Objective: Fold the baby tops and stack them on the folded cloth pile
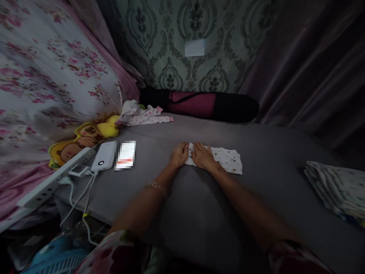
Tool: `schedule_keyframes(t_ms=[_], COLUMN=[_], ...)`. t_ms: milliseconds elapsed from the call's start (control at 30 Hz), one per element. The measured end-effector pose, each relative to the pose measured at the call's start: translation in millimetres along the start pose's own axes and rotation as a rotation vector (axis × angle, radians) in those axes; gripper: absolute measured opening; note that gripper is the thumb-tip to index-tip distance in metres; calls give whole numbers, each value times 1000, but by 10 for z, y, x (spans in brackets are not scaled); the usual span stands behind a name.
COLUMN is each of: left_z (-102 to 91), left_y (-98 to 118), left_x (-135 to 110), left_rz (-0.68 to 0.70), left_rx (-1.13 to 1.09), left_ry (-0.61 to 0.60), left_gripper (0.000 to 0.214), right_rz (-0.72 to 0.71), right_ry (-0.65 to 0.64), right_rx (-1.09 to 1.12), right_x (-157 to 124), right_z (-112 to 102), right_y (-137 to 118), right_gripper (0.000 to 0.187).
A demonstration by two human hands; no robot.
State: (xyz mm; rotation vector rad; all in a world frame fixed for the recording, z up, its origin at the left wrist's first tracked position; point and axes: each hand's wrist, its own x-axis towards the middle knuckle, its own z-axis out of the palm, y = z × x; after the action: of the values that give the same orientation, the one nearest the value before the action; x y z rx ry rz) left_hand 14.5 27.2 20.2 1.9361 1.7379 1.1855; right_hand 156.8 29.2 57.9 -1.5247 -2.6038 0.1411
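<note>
A small white garment or cloth (228,160) with little dark and yellow prints lies folded into a flat strip on the grey bed surface. My right hand (202,156) rests palm down on its left part, fingers stretched out over the fabric. Right beside it, my left hand (179,155) lies at the cloth's left end, its fingers extended along the edge. The undersides of both hands are hidden. Past my right hand the cloth stretches to the right, slightly wrinkled.
At left are a power strip (57,175), a white power bank (104,156) with cables, and a blurred-out phone-like item (125,155). Behind lie crumpled pink-and-white clothing (142,116) and a long black-and-maroon bag (192,103). Folded fabric (336,186) sits at right.
</note>
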Motion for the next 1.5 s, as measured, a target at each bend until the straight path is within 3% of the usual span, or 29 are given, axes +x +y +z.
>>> schedule_keyframes(t_ms=[300,500,600,733,900,1100,1200,1267,1367,1500], left_z=[-24,-37,-34,-18,-21,-32,-41,-40,-26,-8], left_y=[16,13,2,-23,7,97,132,145,151,155], left_x=[-12,-14,-16,-24,-66,-155,-168,-164,-152,-150], left_rz=[2,38,47,93,300,376,395,389,368,329], left_rx=[-53,-83,-82,-29,49,221,296,329,355,363], left_ry=[25,-17,-1,20,-62,-125,-211,-249,-273,-320], left_gripper=[39,40,43,45,42,40,42,43,45,48], right_rz=[-71,-60,-14,44,70,102,81,71,143,252], right_ry=[42,-33,11,153,124,158,78,28,89,90], right_rx=[-6,102,167,75,48,75,152,202,147,28], right_x=[5,61,44,-146,-343,-321,-307,-334,-456,-674], right_z=[229,133,8,-81,33,114,21,-75,-184,-164], right_y=[-274,-236,-117,139,287,239,304,422,681,989], right_gripper=[63,63,59,55,51,50,51,53,54,55])
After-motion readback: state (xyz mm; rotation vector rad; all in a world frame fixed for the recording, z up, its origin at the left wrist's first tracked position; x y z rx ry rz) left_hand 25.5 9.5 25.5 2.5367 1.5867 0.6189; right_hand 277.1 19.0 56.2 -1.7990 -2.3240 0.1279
